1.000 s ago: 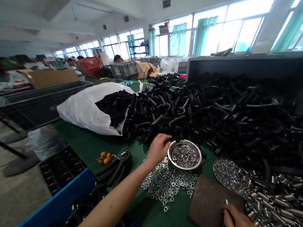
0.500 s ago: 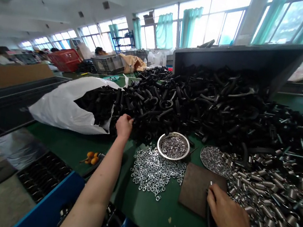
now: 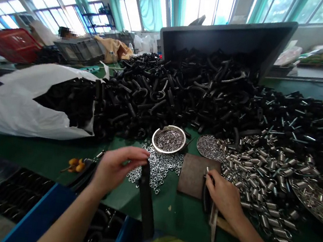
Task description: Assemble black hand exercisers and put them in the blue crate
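My left hand (image 3: 117,167) is closed on the top end of a long black handle piece (image 3: 146,200), which hangs down toward my lap beside a heap of small silver washers (image 3: 162,166). My right hand (image 3: 223,194) grips another black-and-metal handle piece (image 3: 211,214) at the edge of a brown pad (image 3: 194,175) on the green table. Just beyond the washers stands a small metal bowl (image 3: 169,139) full of little metal parts. A huge pile of black handles (image 3: 201,98) covers the table behind it.
Several coil springs (image 3: 267,170) are strewn at the right, with a metal tray (image 3: 317,199) of small parts. A white bag (image 3: 24,99) of black parts lies at the left. A blue crate (image 3: 51,214) sits below the table's front edge. Small orange fruits (image 3: 76,163) lie near it.
My left hand has pulled a black handle piece from the pile back toward me. The view has tilted down and shifted, and my right hand has stayed on its piece by the pad.
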`<state>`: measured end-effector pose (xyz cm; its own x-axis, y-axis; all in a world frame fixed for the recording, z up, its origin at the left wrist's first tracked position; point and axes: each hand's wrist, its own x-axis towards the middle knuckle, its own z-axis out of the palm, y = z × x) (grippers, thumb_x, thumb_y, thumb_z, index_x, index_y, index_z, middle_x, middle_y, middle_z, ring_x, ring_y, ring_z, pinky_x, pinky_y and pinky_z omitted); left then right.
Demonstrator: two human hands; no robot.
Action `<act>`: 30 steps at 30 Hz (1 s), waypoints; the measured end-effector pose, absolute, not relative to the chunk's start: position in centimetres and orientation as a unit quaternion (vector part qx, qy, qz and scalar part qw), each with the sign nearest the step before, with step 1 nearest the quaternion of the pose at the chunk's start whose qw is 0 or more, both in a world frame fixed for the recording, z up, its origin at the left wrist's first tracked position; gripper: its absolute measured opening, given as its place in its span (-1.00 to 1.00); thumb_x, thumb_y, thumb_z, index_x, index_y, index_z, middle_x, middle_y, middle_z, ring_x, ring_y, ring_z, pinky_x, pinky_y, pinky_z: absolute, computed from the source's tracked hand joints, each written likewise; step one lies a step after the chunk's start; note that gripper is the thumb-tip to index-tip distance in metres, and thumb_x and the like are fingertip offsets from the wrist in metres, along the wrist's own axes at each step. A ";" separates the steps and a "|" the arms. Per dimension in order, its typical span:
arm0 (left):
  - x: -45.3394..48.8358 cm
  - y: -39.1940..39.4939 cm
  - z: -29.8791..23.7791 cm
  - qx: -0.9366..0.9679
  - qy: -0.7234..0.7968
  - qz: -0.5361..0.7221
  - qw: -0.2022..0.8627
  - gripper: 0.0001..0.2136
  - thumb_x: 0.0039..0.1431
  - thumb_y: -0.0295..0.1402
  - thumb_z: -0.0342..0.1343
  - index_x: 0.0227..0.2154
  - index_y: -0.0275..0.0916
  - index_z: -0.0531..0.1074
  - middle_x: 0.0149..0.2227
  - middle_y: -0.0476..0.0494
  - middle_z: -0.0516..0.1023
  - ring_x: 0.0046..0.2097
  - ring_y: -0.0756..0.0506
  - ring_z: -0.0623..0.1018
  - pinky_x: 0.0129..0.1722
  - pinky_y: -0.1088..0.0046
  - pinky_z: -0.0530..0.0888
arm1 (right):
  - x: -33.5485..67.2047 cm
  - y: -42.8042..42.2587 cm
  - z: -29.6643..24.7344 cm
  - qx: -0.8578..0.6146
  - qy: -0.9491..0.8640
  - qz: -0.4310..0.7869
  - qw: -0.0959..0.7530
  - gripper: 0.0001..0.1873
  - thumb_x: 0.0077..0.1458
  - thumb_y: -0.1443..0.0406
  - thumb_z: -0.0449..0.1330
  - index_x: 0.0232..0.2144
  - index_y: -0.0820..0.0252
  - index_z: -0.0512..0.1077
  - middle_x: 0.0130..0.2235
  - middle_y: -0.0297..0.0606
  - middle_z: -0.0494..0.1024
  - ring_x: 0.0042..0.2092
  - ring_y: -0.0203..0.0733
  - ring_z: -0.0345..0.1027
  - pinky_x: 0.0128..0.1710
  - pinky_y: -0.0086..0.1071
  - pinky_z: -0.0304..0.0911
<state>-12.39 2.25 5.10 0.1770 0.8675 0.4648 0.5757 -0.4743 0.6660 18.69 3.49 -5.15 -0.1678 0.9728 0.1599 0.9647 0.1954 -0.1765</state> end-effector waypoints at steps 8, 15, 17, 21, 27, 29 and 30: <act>-2.7 -5.0 -4.8 0.412 0.476 0.459 0.627 -0.80 0.04 -0.28 0.20 -0.28 -0.24 0.48 -0.27 -0.12 0.56 -0.31 -0.02 0.52 -0.31 0.50 0.44 | 19.0 3.4 -5.4 -0.649 -0.747 0.053 0.130 -0.78 0.20 0.21 -0.04 -0.28 0.08 0.39 -0.37 -0.34 0.58 -0.37 -0.16 0.48 -0.49 -0.40 0.06; -2.2 -7.9 -3.5 0.176 0.352 0.274 0.878 -0.49 0.06 -0.03 0.10 -0.08 -0.38 0.35 -0.36 -0.23 0.56 -0.66 0.10 0.42 -0.75 0.67 0.21 | 19.4 3.1 -5.1 -0.624 -0.712 0.210 0.245 -0.72 0.20 0.19 -0.05 -0.23 0.12 0.42 -0.28 -0.26 0.57 -0.26 -0.14 0.45 -0.31 -0.37 0.18; -2.3 -7.0 -2.7 0.216 0.390 0.292 0.846 -0.55 0.05 -0.05 0.12 -0.16 -0.35 0.33 -0.29 -0.26 0.56 -0.67 0.09 0.43 -0.78 0.67 0.20 | 19.4 2.4 -4.3 -0.608 -0.668 0.297 0.308 -0.70 0.18 0.15 -0.03 -0.21 0.15 0.42 -0.34 -0.27 0.54 -0.32 -0.19 0.43 -0.35 -0.39 0.19; -1.8 -3.5 -1.8 0.260 0.469 0.369 0.759 -0.61 0.15 0.02 -0.07 -0.22 -0.23 0.20 -0.18 -0.24 0.53 -0.58 0.07 0.49 -0.72 0.68 0.30 | 18.6 0.3 -2.5 -0.590 -0.552 0.449 0.380 -0.64 0.13 0.07 0.02 -0.22 0.20 0.43 -0.61 -0.42 0.34 -0.62 -0.33 0.18 -0.63 -0.46 0.03; 0.3 -0.9 -2.0 0.267 0.461 0.418 0.736 -0.57 0.12 0.12 -0.17 -0.20 -0.14 0.15 -0.56 0.11 0.34 -0.74 0.15 0.15 -0.81 0.71 0.06 | 16.6 -2.0 -1.7 -0.605 -0.502 0.469 0.403 -0.59 0.09 0.02 0.05 -0.33 0.23 0.46 -0.69 -0.47 0.22 -0.66 -0.38 0.09 -0.68 -0.50 -0.05; 1.0 -1.0 -2.1 0.257 0.460 0.420 0.739 -0.57 0.11 0.13 -0.14 -0.21 -0.15 0.16 -0.60 0.14 0.26 -0.72 0.15 0.13 -0.80 0.72 0.05 | 16.1 -2.1 -1.8 -0.609 -0.518 0.442 0.408 -0.61 0.10 0.03 0.05 -0.35 0.22 0.47 -0.68 -0.45 0.26 -0.64 -0.37 0.13 -0.65 -0.50 0.01; 1.2 -1.1 -2.1 0.258 0.453 0.421 0.743 -0.57 0.11 0.12 -0.12 -0.21 -0.15 0.16 -0.60 0.14 0.24 -0.70 0.15 0.14 -0.79 0.73 0.05 | 15.9 -2.0 -1.8 -0.607 -0.530 0.427 0.410 -0.62 0.11 0.05 0.05 -0.36 0.22 0.47 -0.65 -0.43 0.30 -0.62 -0.36 0.17 -0.63 -0.50 0.05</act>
<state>1.23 -1.13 -2.14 0.2356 0.8587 -0.4552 -0.3925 0.5125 0.7637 15.93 -2.02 -1.85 0.0728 0.9938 -0.0837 0.2942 -0.1016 -0.9503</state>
